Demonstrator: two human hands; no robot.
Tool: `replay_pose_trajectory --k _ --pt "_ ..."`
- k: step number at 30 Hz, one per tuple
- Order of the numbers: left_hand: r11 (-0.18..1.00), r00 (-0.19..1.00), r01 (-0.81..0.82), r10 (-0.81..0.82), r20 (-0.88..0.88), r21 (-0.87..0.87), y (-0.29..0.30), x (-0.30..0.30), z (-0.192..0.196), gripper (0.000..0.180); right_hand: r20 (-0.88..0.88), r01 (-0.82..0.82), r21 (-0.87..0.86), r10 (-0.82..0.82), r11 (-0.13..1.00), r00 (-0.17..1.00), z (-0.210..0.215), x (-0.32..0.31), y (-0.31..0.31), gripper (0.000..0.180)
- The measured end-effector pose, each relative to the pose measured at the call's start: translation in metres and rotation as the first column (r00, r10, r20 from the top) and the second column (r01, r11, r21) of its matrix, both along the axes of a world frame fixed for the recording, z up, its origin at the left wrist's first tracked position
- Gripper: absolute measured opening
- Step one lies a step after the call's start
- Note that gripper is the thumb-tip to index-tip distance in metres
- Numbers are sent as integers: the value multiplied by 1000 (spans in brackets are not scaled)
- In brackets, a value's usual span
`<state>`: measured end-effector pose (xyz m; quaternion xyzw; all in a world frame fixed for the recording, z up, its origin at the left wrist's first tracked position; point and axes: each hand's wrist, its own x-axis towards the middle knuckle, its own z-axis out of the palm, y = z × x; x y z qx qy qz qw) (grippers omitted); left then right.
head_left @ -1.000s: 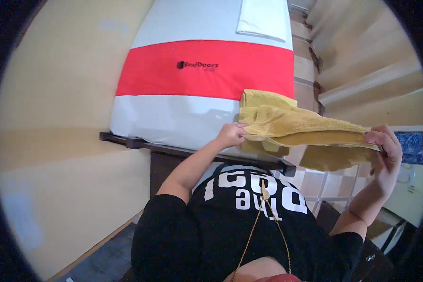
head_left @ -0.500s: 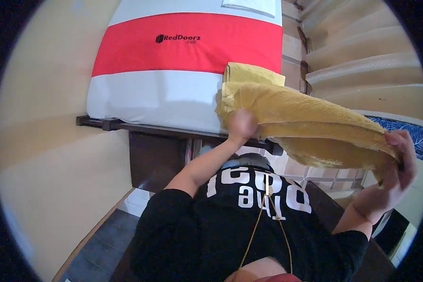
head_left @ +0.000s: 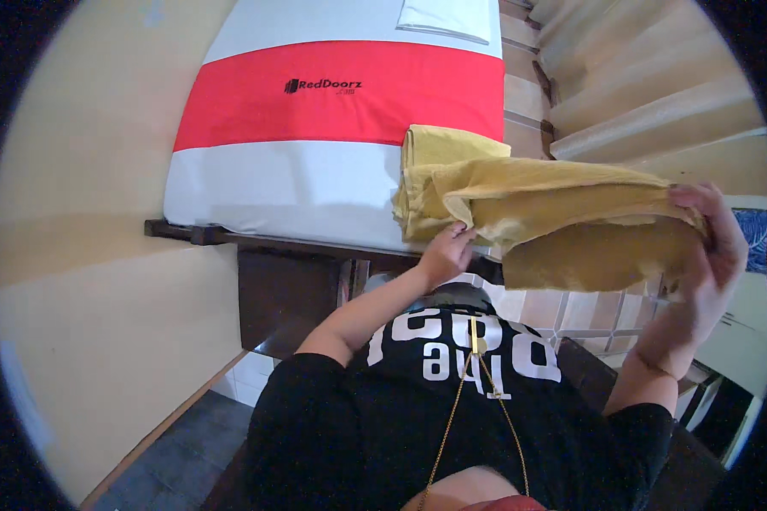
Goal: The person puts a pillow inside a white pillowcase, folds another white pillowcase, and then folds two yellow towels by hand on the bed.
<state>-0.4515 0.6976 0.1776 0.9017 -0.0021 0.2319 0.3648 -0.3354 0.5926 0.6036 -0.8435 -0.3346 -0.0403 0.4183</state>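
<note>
A white-covered bed (head_left: 273,192) is filling the far middle, while a pale curtain (head_left: 639,85) is hanging along the far right. Across the bed, a red runner (head_left: 418,98) is lying flat. A yellow towel (head_left: 571,175) is stretching rightward from the bed's near right corner, its right part hanging in the air past the mattress and its left end resting over a folded yellow cloth (head_left: 456,145). Farther off, a white folded cloth (head_left: 447,17) is lying near the bed's right edge.

The right hand (head_left: 714,230) is gripping the towel's raised right end, the fingers closing around the fabric. The smaller-looking left hand (head_left: 448,254) is pinching the near edge toward the left, thumb against fingers.

For good handling, both hands should probably be pulling evenly, so that the sagging lower layer is straightening and the edges are lining up; the bunching beside the left fingertips likely needs smoothing.
</note>
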Motion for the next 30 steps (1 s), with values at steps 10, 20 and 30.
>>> replay_pose_trajectory --k 10,20,30 --pt "844 952 -306 287 -111 -440 17 75 130 67 54 -209 -4 209 978 976 20 -9 12 25" --pt "914 922 -386 376 93 126 118 56 167 64 -65 -144 -110 138 983 988 31 27 -52 25" --pt "983 981 -181 183 -66 40 -12 38 168 88 -219 -251 160 282 955 934 18 14 -16 28"
